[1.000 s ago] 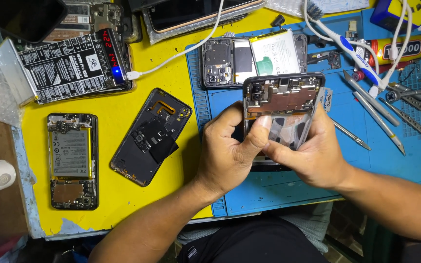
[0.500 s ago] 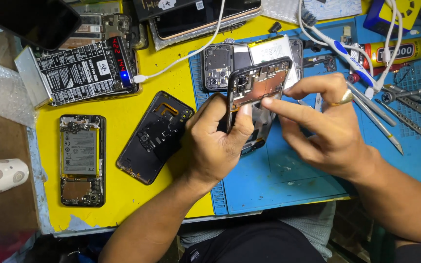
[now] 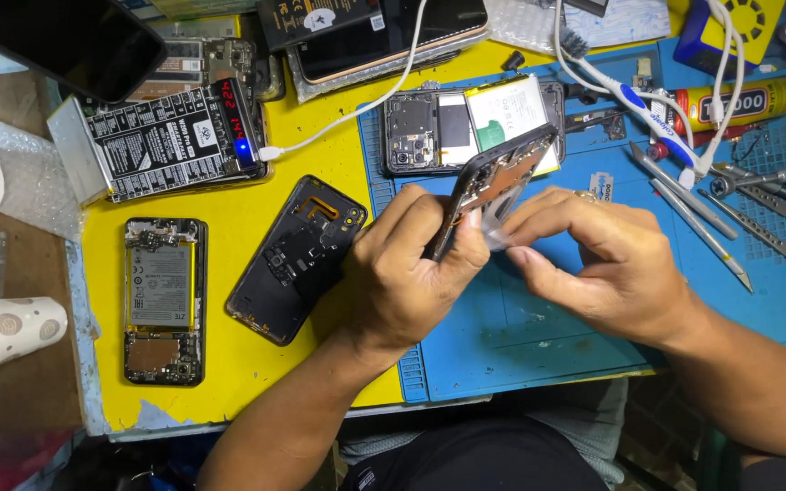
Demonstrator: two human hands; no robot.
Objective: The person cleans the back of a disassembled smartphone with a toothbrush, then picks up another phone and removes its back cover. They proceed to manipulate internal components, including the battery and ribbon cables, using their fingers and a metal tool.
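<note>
With the left hand [image 3: 411,273] clenched on the tilted phone frame [image 3: 493,186], the right hand [image 3: 607,264] pinching clear film [image 3: 500,235] should probably peel slowly, keeping the frame steady.

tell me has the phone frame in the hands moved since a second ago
Yes. The phone frame has been lifted and tilted on edge, now overlapping the opened phone lying on the blue mat, where it earlier sat below it.
</note>
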